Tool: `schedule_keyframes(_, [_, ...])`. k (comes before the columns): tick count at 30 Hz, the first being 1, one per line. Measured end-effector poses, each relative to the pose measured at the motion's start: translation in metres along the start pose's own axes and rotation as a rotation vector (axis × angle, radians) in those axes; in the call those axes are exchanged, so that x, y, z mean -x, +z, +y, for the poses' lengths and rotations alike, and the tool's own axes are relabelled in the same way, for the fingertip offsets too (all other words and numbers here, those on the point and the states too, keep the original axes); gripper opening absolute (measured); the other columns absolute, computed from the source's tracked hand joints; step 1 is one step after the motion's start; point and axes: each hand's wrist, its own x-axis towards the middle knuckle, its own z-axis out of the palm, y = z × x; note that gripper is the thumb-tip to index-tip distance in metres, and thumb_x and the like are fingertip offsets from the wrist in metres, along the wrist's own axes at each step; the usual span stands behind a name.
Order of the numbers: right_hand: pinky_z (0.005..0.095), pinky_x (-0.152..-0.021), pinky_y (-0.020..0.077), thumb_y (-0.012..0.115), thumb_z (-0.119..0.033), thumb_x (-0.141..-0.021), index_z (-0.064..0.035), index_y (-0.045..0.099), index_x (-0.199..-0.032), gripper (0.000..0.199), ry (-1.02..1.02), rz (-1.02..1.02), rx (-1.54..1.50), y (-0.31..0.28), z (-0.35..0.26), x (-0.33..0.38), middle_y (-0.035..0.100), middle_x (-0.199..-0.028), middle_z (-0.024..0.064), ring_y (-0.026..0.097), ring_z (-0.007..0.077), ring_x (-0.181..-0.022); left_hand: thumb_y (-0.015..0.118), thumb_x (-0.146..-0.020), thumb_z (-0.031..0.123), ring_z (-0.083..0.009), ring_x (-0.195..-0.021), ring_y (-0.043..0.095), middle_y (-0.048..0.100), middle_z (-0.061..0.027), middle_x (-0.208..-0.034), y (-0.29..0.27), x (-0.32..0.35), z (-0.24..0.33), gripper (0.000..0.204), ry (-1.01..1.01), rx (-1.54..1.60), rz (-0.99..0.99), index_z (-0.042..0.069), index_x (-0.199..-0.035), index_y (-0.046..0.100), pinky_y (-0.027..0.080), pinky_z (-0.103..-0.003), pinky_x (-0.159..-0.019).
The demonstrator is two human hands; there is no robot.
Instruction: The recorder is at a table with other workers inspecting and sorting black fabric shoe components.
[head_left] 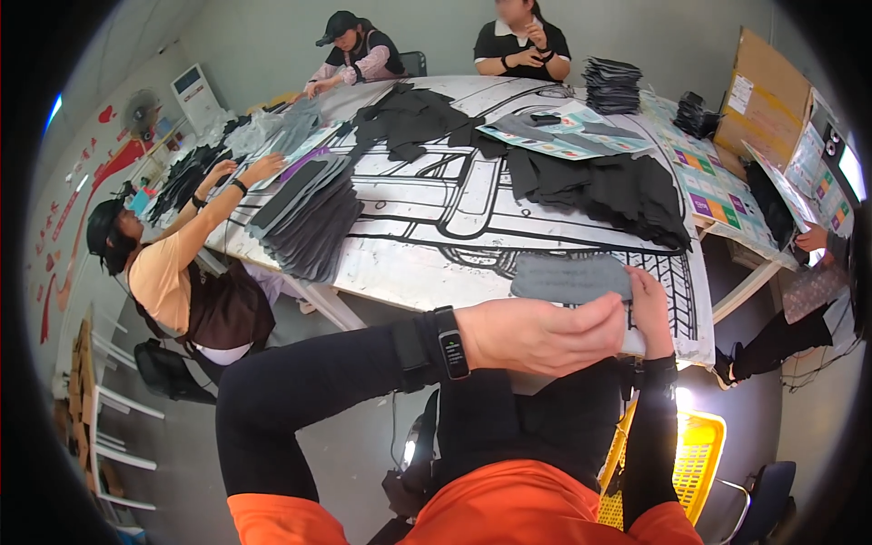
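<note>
Two hands are meeting at the right end of a grey cloth (pixel 563 277).

The right hand (pixel 651 313) is pinching that end between its fingers; the left hand (pixel 545 334) is holding its fingers pressed together by the near corner, though whether they are gripping is impossible to tell. The cloth, oblong and round-cornered, is showing by the front edge of the bench (pixel 395 218). Below, a yellow perforated basket (pixel 713 445) is showing beside the right sleeve (pixel 651 445), its contents mostly hidden. Farther out, grey pieces are lying fanned in a stack (pixel 309 218), black ones are sprawling in a ragged pile (pixel 599 191), and clear plastic bags (pixel 259 136) are lying crumpled at the far left.
</note>
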Motion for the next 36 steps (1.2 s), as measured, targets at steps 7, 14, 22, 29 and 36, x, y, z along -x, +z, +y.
schedule_keyframes(7, [0.0467, -0.086, 0.0556, 0.055, -0.012, -0.089, -0.0055, 0.069, -0.122, 0.036, 0.061, -0.148, 0.401, 0.004, 0.018, 0.018, 0.072, -0.114, 0.0163, 0.07, 0.0357, -0.101, 0.064, -0.084, 0.02, -0.0237, -0.116, 0.062, 0.067, -0.0061, -0.115, 0.008, 0.016, 0.027, 0.023, -0.248, 0.493, -0.187, 0.012, -0.105, 0.069, 0.043, -0.05, -0.113])
schedule_keyframes(14, [0.0426, -0.074, 0.0557, 0.067, -0.024, -0.087, -0.0042, 0.074, -0.088, 0.021, 0.186, 0.1, -0.088, 0.008, -0.018, 0.003, 0.073, -0.082, 0.0158, 0.072, 0.0338, -0.079, 0.064, -0.083, 0.009, -0.0398, -0.11, 0.055, 0.061, -0.0192, -0.11, 0.054, 0.076, 0.078, 0.022, -0.882, 0.616, -0.261, -0.001, -0.103, 0.064, 0.041, -0.053, -0.1])
schedule_keyframes(22, [0.0364, -0.074, 0.0567, 0.072, -0.024, -0.082, -0.0059, 0.077, -0.09, 0.021, 0.353, -0.089, -0.249, 0.017, -0.017, -0.005, 0.076, -0.08, 0.0082, 0.073, 0.0221, -0.078, 0.063, -0.09, 0.005, -0.0324, -0.096, 0.061, 0.063, -0.019, -0.106, 0.084, 0.133, 0.1, 0.027, -1.425, 0.886, -0.128, -0.003, -0.116, 0.064, 0.054, -0.041, -0.082])
schedule_keyframes(29, [0.028, -0.063, 0.0557, 0.077, -0.016, -0.083, -0.0022, 0.078, -0.093, 0.017, 0.402, 0.057, -0.158, -0.021, 0.022, -0.001, 0.075, -0.075, 0.0061, 0.069, 0.0115, -0.064, 0.063, -0.1, 0.015, -0.0062, -0.051, 0.049, 0.064, -0.0043, -0.069, 0.094, 0.038, -0.088, 0.066, -1.733, 1.522, 0.324, 0.002, -0.158, 0.034, 0.037, -0.023, -0.046])
schedule_keyframes(36, [0.0272, -0.056, 0.0508, 0.075, -0.005, -0.079, 0.0012, 0.072, -0.09, 0.013, 0.354, 0.006, -0.254, 0.006, 0.003, -0.009, 0.07, -0.07, 0.0047, 0.064, 0.0115, -0.058, 0.062, -0.099, 0.019, -0.0098, -0.05, 0.051, 0.065, -0.0077, -0.072, 0.113, 0.046, -0.161, 0.076, -1.733, 1.343, 0.011, -0.009, -0.159, 0.025, 0.038, -0.024, -0.046])
